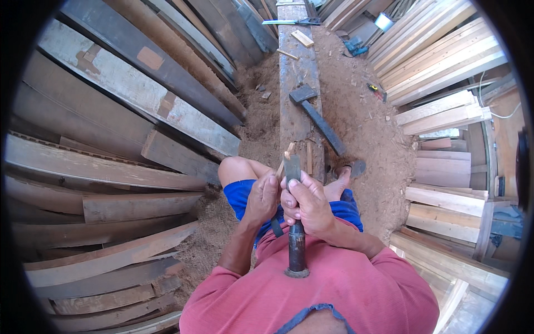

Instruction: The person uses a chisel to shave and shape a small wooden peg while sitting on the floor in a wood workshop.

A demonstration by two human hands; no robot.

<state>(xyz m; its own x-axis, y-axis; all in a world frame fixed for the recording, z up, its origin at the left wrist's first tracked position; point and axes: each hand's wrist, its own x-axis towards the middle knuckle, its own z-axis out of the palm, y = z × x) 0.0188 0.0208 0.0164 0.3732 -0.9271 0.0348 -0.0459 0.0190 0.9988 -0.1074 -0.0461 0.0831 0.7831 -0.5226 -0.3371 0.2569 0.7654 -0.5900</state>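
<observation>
The chisel (295,217) stands almost upright between the knees, its flat blade pointing away from the body and its ringed handle end nearly touching the red shirt, and a thin sliver of wood (285,158) rests against the blade just beyond the fingers. The right hand (307,205) is closed around the shaft just below the blade, and the left hand (262,197) is curled shut beside it, seemingly pinching the sliver, though what exactly it clasps I cannot tell. The risk, as I judge it, lies in how near the fingertips sit to the cutting edge: if the sliver splits suddenly or the grip slides up the shaft, a finger or thumb could run onto the blade. The bare knee (236,167) just left of the left hand is also exposed should the tool jerk sideways. With the handle end so near the chest, a hard push could drive it into the body. Further out, ahead of both hands, a hammer (317,114) lies across the long plank bench (295,72) with its handle overhanging the edge, where a knock could drop it toward the foot on the sawdust floor (367,128)
</observation>
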